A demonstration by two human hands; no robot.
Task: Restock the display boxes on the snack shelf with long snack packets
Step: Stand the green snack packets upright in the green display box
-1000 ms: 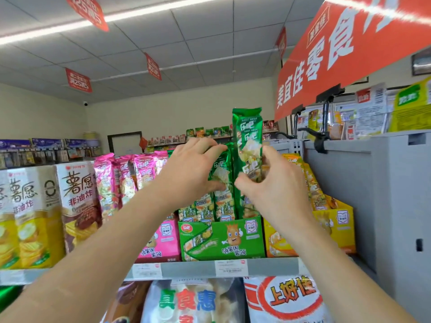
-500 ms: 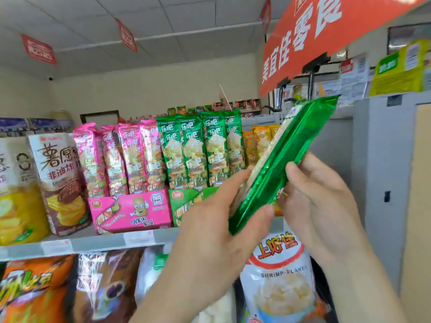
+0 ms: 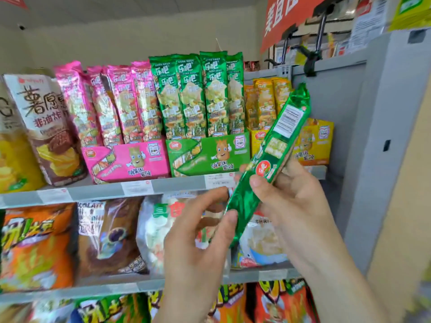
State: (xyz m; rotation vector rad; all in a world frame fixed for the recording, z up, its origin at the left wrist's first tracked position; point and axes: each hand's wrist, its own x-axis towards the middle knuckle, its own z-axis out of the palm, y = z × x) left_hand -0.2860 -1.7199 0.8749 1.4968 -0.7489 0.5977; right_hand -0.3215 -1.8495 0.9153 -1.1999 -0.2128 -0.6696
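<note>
Head view: the risks come first. The packet (image 3: 274, 157) is slick foil and is held only near its lower half, so its long upper end hangs free; a loose pinch could let it slide down toward the bags below the green box (image 3: 210, 157). Its barcode side faces the camera, so I judge it may go in back to front unless it is turned. The front row of the green box looks full, and pushing one more in there could crumple it or tip its neighbours forward. The yellow box (image 3: 314, 145) sits just right of the green box, and the packet's top leans across it, so a careless drop could land in the wrong colour.

The left hand (image 3: 196, 241) is partly closed, thumb and fingertips pinching the packet's bottom end. The right hand (image 3: 296, 206) grips the packet's middle, thumb on the near face, fingers curled behind. The packet is tilted, in the air, below and right of the green box, touching no box.
</note>
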